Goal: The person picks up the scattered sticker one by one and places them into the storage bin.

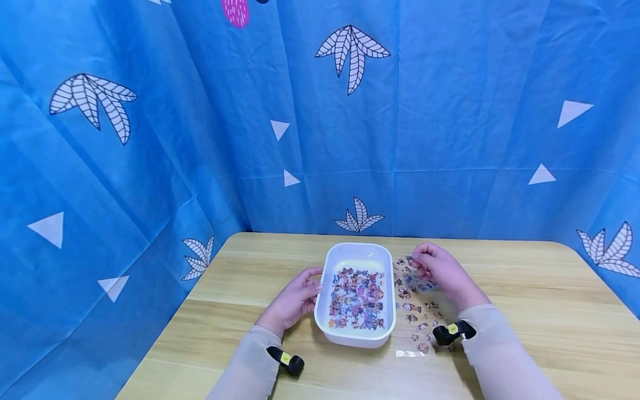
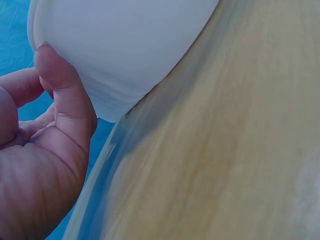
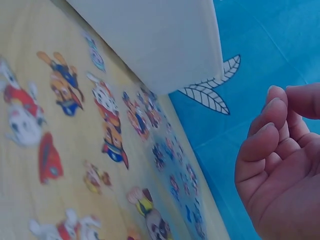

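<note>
A white rectangular tray (image 1: 355, 340) stands on the table, with many small colourful cartoon dog figures on its bottom. My left hand (image 1: 296, 297) grips the tray's left wall; in the left wrist view its thumb (image 2: 62, 75) lies against the white side near the rim. A clear sheet (image 1: 411, 328) printed with similar cartoon stickers (image 3: 62, 85) lies to the right of the tray. My right hand (image 1: 442, 272) is over the sheet's far end, thumb and curled index finger together. Whether some clear film is between those fingertips cannot be made out.
The light wooden table (image 1: 530, 311) reaches back to a blue curtain (image 1: 450, 111) with white leaf and triangle prints. Black wrist cameras (image 1: 287, 360) sit on both sleeves. The sheet's left edge is close beside the tray.
</note>
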Available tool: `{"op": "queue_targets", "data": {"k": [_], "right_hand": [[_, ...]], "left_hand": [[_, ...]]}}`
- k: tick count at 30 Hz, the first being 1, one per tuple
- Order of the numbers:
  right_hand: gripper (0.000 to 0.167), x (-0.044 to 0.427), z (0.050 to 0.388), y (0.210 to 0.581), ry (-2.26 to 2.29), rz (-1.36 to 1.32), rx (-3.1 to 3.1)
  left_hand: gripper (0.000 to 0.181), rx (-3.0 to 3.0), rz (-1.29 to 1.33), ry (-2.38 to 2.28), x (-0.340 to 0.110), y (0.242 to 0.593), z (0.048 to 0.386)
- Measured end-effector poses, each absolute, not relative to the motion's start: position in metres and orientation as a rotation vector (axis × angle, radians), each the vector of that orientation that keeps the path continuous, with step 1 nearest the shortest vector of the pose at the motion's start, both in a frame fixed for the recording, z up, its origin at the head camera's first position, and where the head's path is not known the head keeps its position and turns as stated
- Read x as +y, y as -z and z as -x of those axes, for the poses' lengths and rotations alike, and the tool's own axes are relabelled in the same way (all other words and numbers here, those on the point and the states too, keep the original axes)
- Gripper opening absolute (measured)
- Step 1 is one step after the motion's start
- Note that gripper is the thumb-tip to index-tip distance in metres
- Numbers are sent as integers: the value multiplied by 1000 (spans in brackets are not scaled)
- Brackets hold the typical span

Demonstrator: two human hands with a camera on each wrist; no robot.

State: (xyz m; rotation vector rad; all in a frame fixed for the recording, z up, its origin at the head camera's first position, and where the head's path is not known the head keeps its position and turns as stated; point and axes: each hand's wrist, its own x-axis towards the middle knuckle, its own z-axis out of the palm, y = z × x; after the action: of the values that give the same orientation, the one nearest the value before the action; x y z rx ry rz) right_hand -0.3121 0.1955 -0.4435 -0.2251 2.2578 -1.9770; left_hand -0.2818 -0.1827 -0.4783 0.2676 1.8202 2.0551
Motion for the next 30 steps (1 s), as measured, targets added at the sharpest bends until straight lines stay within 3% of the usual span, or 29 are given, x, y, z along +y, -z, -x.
{"op": "queue_targets", "data": {"k": [10,30], "right_hand": [[11,205,312,442,1993,244,2211],[17,226,315,447,1894,352,2243]], "left_hand": [[54,1836,-264,-2043,-183,478,282],[54,1840,-263,-2044,-183,478,281]]}}
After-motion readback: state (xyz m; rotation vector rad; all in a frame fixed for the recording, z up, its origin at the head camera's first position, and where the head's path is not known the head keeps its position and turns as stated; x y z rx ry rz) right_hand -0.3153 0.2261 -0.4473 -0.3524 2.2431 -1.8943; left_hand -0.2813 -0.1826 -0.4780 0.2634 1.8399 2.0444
